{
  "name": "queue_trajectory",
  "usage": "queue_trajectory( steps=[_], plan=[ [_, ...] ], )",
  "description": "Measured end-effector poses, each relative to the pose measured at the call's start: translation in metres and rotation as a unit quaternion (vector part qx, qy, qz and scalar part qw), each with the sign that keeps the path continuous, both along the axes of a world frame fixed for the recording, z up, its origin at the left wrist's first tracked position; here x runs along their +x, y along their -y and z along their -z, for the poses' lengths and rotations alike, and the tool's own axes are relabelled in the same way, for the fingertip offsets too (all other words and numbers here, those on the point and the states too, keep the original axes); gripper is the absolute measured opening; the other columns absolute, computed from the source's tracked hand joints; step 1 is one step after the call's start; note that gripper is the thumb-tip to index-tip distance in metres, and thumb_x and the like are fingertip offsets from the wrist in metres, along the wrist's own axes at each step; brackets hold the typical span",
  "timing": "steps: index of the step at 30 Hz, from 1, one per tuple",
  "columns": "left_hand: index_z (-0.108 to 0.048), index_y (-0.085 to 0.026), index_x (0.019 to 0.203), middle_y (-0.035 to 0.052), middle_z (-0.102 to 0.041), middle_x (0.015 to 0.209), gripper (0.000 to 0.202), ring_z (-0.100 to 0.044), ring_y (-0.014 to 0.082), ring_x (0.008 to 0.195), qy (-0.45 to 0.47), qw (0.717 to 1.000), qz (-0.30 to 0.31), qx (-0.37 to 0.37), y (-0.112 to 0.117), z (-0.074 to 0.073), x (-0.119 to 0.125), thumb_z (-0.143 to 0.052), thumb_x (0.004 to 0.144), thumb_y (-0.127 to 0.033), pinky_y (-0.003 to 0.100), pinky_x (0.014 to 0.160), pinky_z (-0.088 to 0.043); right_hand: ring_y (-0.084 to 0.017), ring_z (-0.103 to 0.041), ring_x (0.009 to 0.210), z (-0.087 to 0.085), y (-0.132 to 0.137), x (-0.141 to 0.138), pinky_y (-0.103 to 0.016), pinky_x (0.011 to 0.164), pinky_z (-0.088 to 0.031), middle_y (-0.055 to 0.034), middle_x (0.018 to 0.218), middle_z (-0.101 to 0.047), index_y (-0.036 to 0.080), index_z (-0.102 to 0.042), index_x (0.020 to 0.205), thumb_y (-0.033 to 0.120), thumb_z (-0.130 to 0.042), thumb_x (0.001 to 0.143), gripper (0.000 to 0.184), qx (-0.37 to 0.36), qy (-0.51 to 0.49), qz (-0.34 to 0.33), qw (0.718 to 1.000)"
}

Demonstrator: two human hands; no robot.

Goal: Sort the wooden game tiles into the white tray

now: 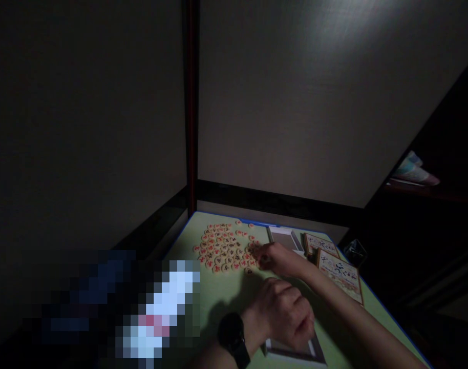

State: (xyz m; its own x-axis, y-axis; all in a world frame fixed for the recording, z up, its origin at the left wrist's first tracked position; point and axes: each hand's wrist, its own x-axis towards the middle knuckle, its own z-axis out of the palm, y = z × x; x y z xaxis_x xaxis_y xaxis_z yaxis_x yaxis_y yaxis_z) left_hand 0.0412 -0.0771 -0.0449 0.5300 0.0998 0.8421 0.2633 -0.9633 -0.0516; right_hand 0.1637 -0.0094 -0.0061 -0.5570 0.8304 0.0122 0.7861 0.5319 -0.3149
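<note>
Several round pale game pieces [223, 247] with red and black marks lie spread on a light green table [226, 292]. My right hand [276, 256] reaches forward to the right edge of that cluster, fingers curled onto the pieces. My left hand [282, 312], with a black watch [234, 338] on the wrist, hovers nearer to me over a flat white-rimmed box [291, 351]; its fingers are bent loosely and whether it holds anything is not visible.
Two decorated box lids [339, 274] lie to the right on the table, and an open grey box tray [283, 237] sits at the far edge. A dark post [191, 102] and plain walls stand behind. A shelf [414, 177] is at the right. The scene is dim.
</note>
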Motion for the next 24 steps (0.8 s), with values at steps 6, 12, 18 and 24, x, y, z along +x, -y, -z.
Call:
queue_trajectory(
  steps=[6,12,18,24],
  plan=[
    [-0.054,-0.020,0.059,-0.0014,-0.045,0.048,0.013,-0.042,0.0136,0.044,0.003,1.000,-0.007,0.002,-0.002,0.000,0.001,-0.049,0.071,-0.022,0.028,0.045,-0.033,-0.010,-0.045,0.059,0.003,0.007,-0.004,-0.021,0.055,-0.031,0.0011,0.071,-0.060,0.016,-0.061,0.083,0.004,-0.051,0.075,0.018,0.031,0.010,0.028,0.999],
    [-0.053,-0.020,0.058,-0.0015,-0.044,0.048,0.015,-0.041,0.0129,0.044,0.040,0.999,0.005,0.012,-0.002,0.000,0.001,-0.047,0.072,-0.021,0.027,0.044,-0.031,-0.012,-0.055,0.067,-0.005,0.003,-0.017,-0.021,0.061,-0.038,-0.0012,0.078,-0.065,0.017,-0.057,0.101,0.010,-0.053,0.081,0.021,0.020,-0.060,0.029,0.998],
    [-0.054,-0.020,0.060,-0.0001,-0.047,0.051,0.011,-0.044,0.0144,0.046,0.021,1.000,0.006,0.007,-0.006,0.002,0.000,-0.048,0.069,-0.022,0.029,0.045,-0.034,-0.012,-0.054,0.069,-0.005,-0.009,-0.049,-0.021,0.062,-0.037,-0.0012,0.078,-0.063,0.017,-0.060,0.083,0.005,-0.052,0.076,0.016,0.028,0.037,-0.029,0.998],
    [-0.054,-0.019,0.058,0.0000,-0.045,0.048,0.018,-0.043,0.0139,0.044,0.045,0.999,-0.001,0.019,-0.006,-0.003,0.000,-0.045,0.073,-0.022,0.028,0.045,-0.034,-0.011,-0.051,0.063,-0.010,-0.010,-0.057,-0.021,0.055,-0.032,-0.0009,0.076,-0.063,0.017,-0.061,0.083,0.008,-0.051,0.078,0.015,0.045,0.101,-0.031,0.993]
  ],
)
